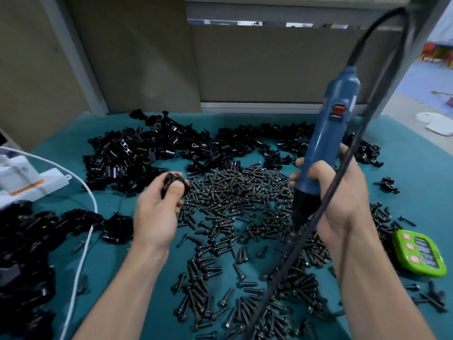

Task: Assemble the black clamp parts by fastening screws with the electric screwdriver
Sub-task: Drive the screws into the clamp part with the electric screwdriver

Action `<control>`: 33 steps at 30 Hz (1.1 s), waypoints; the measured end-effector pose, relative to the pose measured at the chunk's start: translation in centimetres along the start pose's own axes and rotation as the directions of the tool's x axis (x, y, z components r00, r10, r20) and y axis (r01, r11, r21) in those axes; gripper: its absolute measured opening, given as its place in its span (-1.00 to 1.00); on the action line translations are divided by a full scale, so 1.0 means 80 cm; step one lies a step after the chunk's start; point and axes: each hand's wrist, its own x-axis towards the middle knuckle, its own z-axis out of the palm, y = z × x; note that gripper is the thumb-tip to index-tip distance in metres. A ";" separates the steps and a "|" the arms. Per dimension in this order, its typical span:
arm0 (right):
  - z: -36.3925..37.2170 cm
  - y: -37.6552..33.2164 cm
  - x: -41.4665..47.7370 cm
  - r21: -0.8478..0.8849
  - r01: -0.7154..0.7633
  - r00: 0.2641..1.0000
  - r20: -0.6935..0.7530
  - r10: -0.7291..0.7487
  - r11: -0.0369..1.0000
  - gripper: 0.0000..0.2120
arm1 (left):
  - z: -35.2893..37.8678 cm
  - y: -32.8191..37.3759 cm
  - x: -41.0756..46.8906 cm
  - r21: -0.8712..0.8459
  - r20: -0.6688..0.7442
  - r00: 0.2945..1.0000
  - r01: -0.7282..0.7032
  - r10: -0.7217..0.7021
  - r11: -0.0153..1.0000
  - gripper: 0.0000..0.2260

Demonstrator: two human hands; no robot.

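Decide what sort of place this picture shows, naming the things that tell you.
Probably a factory assembly bench: heaps of black clamp parts and loose screws cover the teal table, and the right hand holds a corded electric screwdriver.

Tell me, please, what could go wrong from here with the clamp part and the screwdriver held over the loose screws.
1. The black cord drapes across the right hand and trails over the loose screws; it may snag or scatter them.
2. The left hand pinches the small clamp part in its fingers; the electric screwdriver might slip off and strike them.
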 end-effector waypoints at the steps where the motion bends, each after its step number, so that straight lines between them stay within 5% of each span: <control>1: 0.001 0.001 0.000 0.101 -0.031 0.999 0.025 0.029 0.994 -0.48 | 0.003 -0.001 -0.004 0.061 0.048 0.999 -0.025 0.022 0.998 -0.81; 4: 0.007 0.005 -0.003 0.401 -0.205 0.977 0.132 0.165 0.893 -0.45 | 0.015 -0.005 -0.016 0.275 0.194 0.979 -0.122 0.070 0.954 -0.81; 7: 0.014 0.012 -0.005 0.570 -0.341 0.940 0.184 0.288 0.748 -0.67 | 0.021 -0.005 -0.023 0.408 0.277 0.958 -0.188 0.075 0.894 -0.80; 13: 0.012 0.027 0.004 0.782 -0.266 0.920 0.032 0.390 0.564 -0.86 | 0.023 -0.009 -0.031 0.432 0.425 0.901 -0.280 0.080 0.857 -0.84; 20: 0.007 0.037 0.013 0.776 -0.143 0.905 -0.148 0.398 0.614 -0.92 | 0.031 -0.008 -0.040 0.437 0.516 0.853 -0.337 0.075 0.834 -0.87; 33: 0.014 0.040 0.006 0.779 -0.141 0.893 -0.167 0.418 0.611 -0.92 | 0.033 -0.012 -0.042 0.432 0.582 0.810 -0.381 0.069 0.817 -0.91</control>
